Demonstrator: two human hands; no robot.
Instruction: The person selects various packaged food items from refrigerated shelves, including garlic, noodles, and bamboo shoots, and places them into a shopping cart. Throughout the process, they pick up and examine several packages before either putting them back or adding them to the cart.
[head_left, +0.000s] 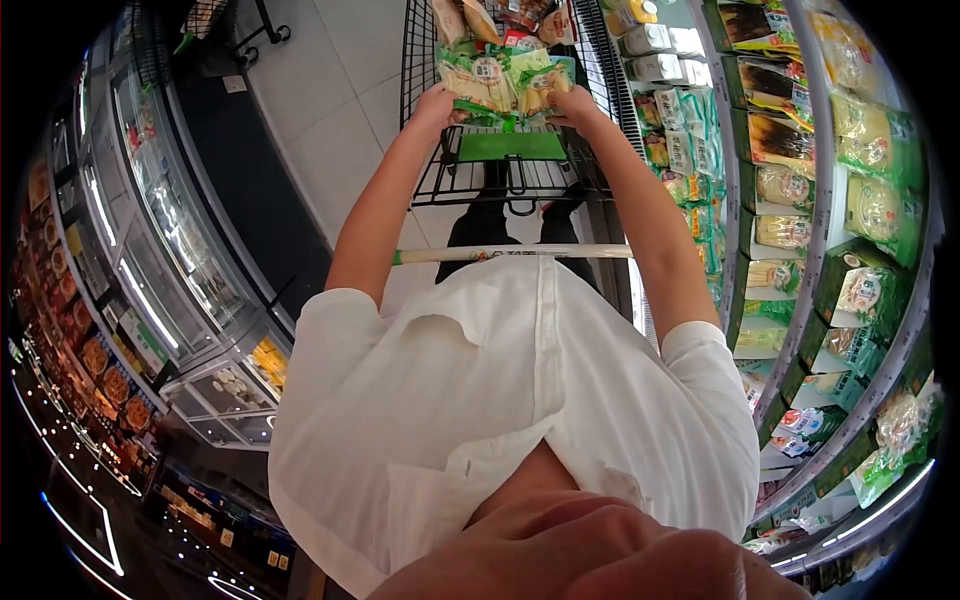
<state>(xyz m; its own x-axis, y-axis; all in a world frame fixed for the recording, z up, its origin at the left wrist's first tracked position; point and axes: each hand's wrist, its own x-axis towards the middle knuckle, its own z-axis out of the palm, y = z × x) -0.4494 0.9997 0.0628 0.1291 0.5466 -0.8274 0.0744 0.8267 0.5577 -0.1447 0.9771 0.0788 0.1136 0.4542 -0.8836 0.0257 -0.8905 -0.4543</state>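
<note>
In the upper middle of the head view, both my hands reach into a black wire shopping cart [411, 75]. My left hand [436, 108] is closed on the left edge of a green-and-clear food package [478, 84] with pale yellow contents. My right hand [573, 106] grips a similar green-and-clear food package [541, 90] by its right side. The two packages lie side by side, touching or overlapping, above other packed goods. My fingertips are partly hidden by the plastic. Just below the packages is a green panel [511, 147] on the cart.
The cart's pale handle bar [580, 251] crosses in front of my shirt. To the right stand chilled shelves [735, 150] of packaged food, close to my right arm. Glass-door freezers [165, 200] line the left. Another cart [262, 35] stands at the upper left on the tiled floor [325, 140].
</note>
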